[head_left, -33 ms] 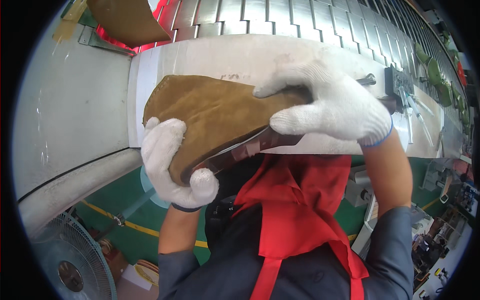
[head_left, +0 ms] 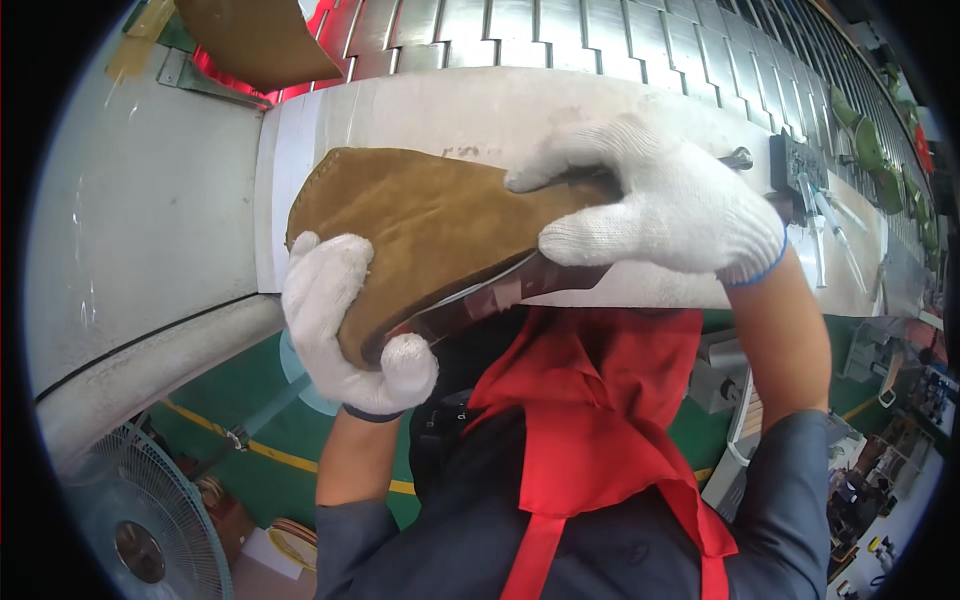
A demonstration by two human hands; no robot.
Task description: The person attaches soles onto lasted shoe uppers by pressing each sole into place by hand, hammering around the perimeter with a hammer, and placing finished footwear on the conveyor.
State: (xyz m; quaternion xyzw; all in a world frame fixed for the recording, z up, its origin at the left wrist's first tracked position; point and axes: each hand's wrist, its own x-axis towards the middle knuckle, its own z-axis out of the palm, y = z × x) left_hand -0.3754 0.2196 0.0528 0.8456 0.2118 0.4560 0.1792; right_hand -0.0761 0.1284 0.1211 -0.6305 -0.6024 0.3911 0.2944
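A brown suede shoe upper [head_left: 420, 215] lies tilted between my two white-gloved hands, over the bench edge. Along its near side runs a glossy dark red part [head_left: 470, 318] with a pale patch, perhaps a last. My left hand [head_left: 330, 320] wraps round the wide left end, its fingers on the suede and its thumb at the near lower edge. My right hand [head_left: 650, 205] grips the narrower right end, with the thumb toward me and the fingers on the far side. Both palms hide parts of the upper, and its underside is out of sight.
A pale bench top [head_left: 400, 110] runs beneath my hands, with metal conveyor slats [head_left: 560, 40] beyond it. Right of my hand are a dark block [head_left: 795, 160] and thin tools [head_left: 835, 225]. A brown sheet [head_left: 255, 40] hangs far left; a fan [head_left: 145, 530] stands lower left.
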